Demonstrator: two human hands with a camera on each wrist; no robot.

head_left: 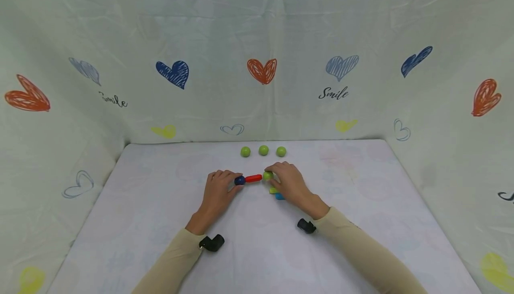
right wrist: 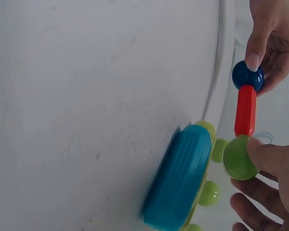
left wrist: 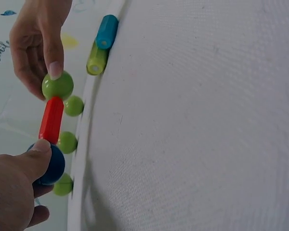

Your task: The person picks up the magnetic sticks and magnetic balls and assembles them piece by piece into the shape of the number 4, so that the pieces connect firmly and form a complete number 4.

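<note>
My left hand pinches a dark blue ball between thumb and fingers. From that ball a red rod points right, toward a green ball pinched by my right hand. In the left wrist view the red rod spans from the blue ball to the green ball. Whether the rod is fixed into the green ball I cannot tell. Beneath the right hand, a lime green rod and a blue rod lie side by side, partly hidden.
Three more green balls stand in a row near the table's back edge: a left one, a middle one and a right one. The white table meets a cloth backdrop printed with hearts behind and at both sides.
</note>
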